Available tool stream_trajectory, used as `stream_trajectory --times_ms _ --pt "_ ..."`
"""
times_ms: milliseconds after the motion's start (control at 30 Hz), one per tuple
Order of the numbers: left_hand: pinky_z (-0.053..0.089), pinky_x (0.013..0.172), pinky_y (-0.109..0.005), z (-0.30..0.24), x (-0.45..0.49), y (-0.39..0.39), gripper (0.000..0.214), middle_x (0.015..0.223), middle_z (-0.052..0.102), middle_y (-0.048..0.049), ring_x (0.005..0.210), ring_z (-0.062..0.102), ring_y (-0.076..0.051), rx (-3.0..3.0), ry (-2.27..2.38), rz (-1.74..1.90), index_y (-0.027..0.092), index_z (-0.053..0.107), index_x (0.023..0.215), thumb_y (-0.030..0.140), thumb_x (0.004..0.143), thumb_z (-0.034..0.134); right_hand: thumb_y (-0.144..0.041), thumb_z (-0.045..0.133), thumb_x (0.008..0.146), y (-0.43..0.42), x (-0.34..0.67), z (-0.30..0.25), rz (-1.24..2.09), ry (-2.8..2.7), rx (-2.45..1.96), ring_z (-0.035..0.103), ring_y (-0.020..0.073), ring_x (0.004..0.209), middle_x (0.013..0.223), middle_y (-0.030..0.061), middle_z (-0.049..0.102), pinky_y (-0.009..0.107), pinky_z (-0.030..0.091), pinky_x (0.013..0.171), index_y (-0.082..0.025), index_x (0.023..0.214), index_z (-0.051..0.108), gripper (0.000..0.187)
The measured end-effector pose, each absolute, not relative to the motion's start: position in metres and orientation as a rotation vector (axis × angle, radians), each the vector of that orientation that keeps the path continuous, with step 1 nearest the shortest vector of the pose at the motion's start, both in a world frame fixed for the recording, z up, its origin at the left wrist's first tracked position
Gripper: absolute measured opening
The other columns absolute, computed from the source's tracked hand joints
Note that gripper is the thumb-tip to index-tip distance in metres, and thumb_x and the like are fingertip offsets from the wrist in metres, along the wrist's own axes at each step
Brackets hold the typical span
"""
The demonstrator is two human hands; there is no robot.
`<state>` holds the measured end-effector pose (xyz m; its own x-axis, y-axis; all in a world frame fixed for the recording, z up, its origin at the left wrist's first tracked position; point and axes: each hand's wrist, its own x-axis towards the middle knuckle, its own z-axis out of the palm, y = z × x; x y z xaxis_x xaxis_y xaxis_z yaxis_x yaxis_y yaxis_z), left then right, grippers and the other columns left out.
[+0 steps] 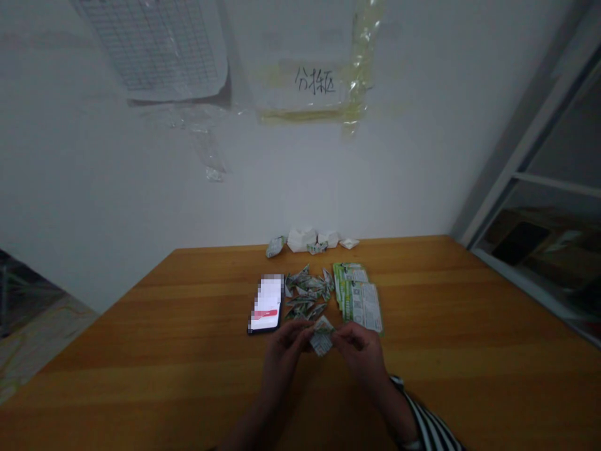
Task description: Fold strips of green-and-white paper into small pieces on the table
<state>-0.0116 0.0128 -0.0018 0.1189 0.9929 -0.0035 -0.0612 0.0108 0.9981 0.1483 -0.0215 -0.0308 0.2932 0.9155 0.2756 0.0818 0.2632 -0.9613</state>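
Note:
Both my hands are over the wooden table (pixel 150 351), pinching one small folded piece of printed paper (pixel 322 339) between them. My left hand (pixel 283 348) grips its left side with closed fingers. My right hand (pixel 359 349), in a striped sleeve, grips its right side. Just beyond the hands lies a pile of several folded paper pieces (pixel 307 291) with green and white print. To the right of that pile sits a stack of flat green-and-white leaflets (pixel 359 299).
A phone (pixel 267 304) with a lit screen lies left of the pile. White folded paper shapes (pixel 310 240) sit at the table's far edge against the wall. Sheets are taped to the wall. A window frame (pixel 526 181) stands at the right.

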Motion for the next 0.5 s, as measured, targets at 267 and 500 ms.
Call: stream_trajectory --times_ms 267,500 --pt "0.057 0.061 -0.025 -0.007 -0.009 0.014 0.025 0.071 0.076 -0.0057 0.065 0.069 -0.019 1.155 1.134 1.154 0.015 0.077 0.074 0.038 0.065 0.078 -0.030 0.074 0.069 -0.017 0.136 -0.033 0.910 -0.870 -1.108 0.062 0.0143 0.055 0.059 0.0009 0.068 0.022 0.048 0.054 -0.017 0.065 0.063 0.018" --pt "0.055 0.059 -0.024 -0.010 -0.003 0.010 0.037 0.068 0.075 -0.0029 0.061 0.068 -0.016 1.046 1.090 1.196 0.015 0.068 0.090 0.036 0.063 0.081 -0.036 0.076 0.069 -0.018 0.132 -0.025 1.004 -0.765 -1.023 0.055 0.0109 0.047 0.056 -0.0029 0.063 0.020 0.041 0.047 -0.019 0.076 0.054 0.029"
